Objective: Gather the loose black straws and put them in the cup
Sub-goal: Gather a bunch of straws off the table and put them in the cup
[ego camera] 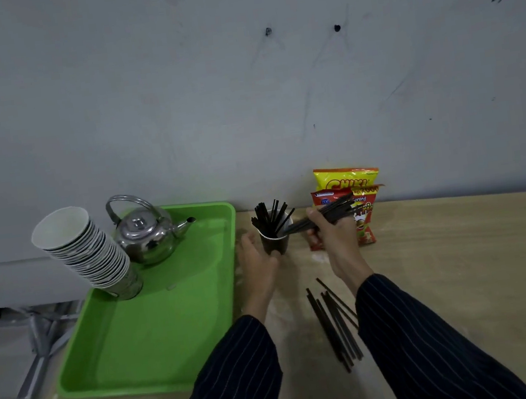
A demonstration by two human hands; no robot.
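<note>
A dark paper cup (275,243) stands on the wooden table near the wall, with several black straws (270,216) upright in it. My left hand (256,259) rests against the cup's left side, fingers curled round its base. My right hand (332,234) grips a bundle of black straws (329,213) held nearly level, their left tips just at the cup's rim. Several loose black straws (335,323) lie on the table between my forearms, partly hidden under my right sleeve.
A green tray (171,326) lies left of the cup and carries a steel kettle (146,235) and a leaning stack of paper cups (89,253). Snack bags (351,201) lean on the grey wall behind my right hand. The table edge runs at the left.
</note>
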